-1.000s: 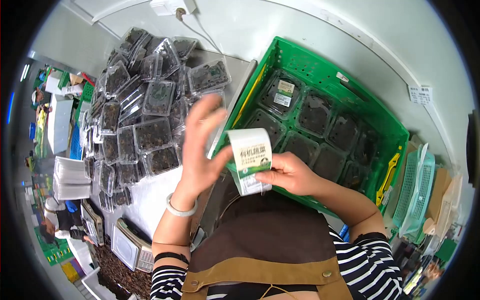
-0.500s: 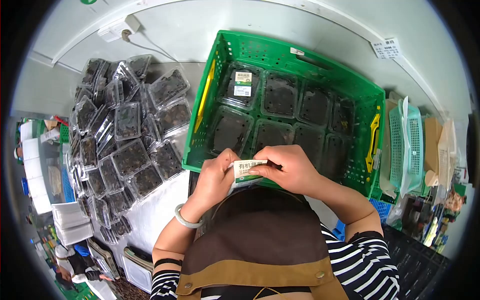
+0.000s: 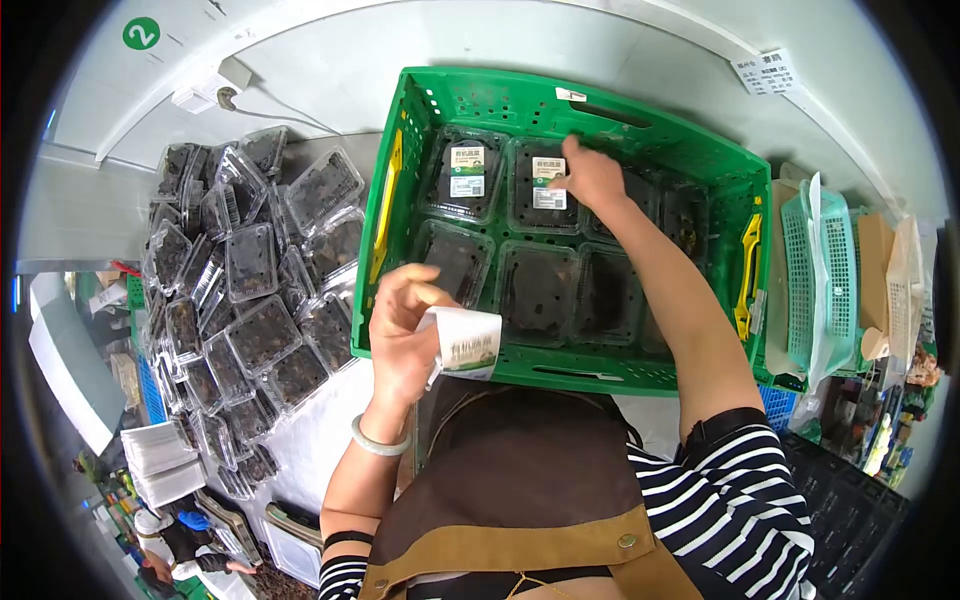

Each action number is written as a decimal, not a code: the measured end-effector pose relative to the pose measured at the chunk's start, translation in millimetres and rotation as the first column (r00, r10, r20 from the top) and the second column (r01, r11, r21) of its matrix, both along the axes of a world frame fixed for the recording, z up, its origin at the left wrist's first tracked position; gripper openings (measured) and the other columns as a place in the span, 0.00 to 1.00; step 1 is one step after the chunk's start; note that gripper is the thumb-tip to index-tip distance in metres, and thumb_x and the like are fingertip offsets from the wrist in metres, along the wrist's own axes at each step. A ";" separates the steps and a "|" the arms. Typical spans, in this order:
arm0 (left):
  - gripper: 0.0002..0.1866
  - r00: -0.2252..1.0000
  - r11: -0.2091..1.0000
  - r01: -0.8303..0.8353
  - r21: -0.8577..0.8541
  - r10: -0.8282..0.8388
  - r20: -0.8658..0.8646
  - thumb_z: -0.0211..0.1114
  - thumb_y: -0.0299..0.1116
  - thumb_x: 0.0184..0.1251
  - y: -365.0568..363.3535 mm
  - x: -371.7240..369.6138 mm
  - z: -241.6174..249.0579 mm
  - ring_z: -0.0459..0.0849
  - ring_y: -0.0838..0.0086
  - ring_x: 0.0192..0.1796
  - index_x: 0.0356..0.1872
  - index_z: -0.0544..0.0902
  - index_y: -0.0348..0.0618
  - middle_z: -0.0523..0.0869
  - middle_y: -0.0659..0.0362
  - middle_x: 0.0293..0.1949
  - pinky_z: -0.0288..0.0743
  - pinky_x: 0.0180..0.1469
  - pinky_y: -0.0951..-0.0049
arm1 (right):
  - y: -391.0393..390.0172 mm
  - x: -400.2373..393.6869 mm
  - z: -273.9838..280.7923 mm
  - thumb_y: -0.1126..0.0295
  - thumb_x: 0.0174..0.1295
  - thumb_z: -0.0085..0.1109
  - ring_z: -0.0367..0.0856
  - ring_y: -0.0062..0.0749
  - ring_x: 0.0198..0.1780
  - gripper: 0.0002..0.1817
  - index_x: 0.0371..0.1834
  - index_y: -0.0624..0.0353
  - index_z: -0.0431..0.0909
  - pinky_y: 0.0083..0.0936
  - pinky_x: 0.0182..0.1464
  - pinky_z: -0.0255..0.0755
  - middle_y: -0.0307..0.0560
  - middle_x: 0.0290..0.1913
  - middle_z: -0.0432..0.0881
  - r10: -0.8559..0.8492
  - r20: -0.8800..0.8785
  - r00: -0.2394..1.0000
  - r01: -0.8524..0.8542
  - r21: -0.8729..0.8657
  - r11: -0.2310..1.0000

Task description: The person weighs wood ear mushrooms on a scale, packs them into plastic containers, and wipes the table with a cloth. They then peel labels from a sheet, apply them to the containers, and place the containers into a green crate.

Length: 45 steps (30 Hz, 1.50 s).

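Observation:
My left hand (image 3: 398, 325) is closed on a strip of printed labels (image 3: 466, 342), which curls out over the crate's near edge. My right hand (image 3: 597, 180) reaches into the green crate (image 3: 500, 92), thumb and index finger apart. Its thumb touches the edge of a label (image 3: 548, 184) lying on the lid of a clear plastic box (image 3: 522, 212) in the back row. Left of that stands another clear box (image 3: 437, 190) bearing a similar label (image 3: 467, 172). More dark-filled boxes without visible labels, such as one in the front row (image 3: 538, 290), fill the crate; my right arm hides some.
A heap of clear boxes with dark contents (image 3: 250, 262) lies on the metal table left of the crate. Teal baskets (image 3: 822, 270) stand at the right. White trays (image 3: 160, 465) are stacked at lower left, near another person (image 3: 175, 540).
My right hand has left the label strip and moved up and right into the crate. A label now lies on the second back-row box. My left hand still holds the strip, slightly lower.

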<state>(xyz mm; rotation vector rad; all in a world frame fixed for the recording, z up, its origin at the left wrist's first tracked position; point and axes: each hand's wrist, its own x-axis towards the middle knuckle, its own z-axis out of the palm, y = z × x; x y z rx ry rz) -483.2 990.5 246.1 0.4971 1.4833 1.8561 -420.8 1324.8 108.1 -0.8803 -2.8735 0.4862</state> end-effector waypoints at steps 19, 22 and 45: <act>0.23 0.993 0.992 0.114 -0.059 -0.113 0.013 0.64 0.13 0.58 21.5 17.5 -17.2 0.80 0.76 0.37 0.16 0.60 0.44 0.84 0.50 0.41 0.75 0.40 0.78 | 23.4 104.6 89.2 0.63 0.50 0.73 0.80 0.31 0.33 0.21 0.41 0.65 0.78 0.28 0.38 0.72 0.52 0.33 0.83 -0.206 -0.263 0.942 0.077 -0.428 0.900; 0.21 0.974 0.980 0.200 -0.002 -0.198 0.113 0.64 0.13 0.57 30.6 23.7 -18.9 0.78 0.78 0.34 0.16 0.62 0.43 0.83 0.54 0.36 0.73 0.38 0.79 | 57.2 105.2 -4.5 0.56 0.48 0.74 0.82 0.50 0.41 0.29 0.48 0.63 0.74 0.38 0.45 0.75 0.55 0.43 0.83 -0.003 0.093 0.996 0.012 -0.088 0.996; 0.12 0.781 0.947 0.228 -0.225 -0.316 -0.539 0.60 0.10 0.53 42.8 47.1 -14.7 0.82 0.76 0.35 0.37 0.81 0.37 0.84 0.57 0.33 0.75 0.41 0.76 | -91.1 124.4 151.9 0.68 0.56 0.69 0.81 0.21 0.40 0.13 0.43 0.59 0.81 0.23 0.45 0.75 0.39 0.40 0.84 0.050 -0.307 0.950 -0.274 -0.750 0.602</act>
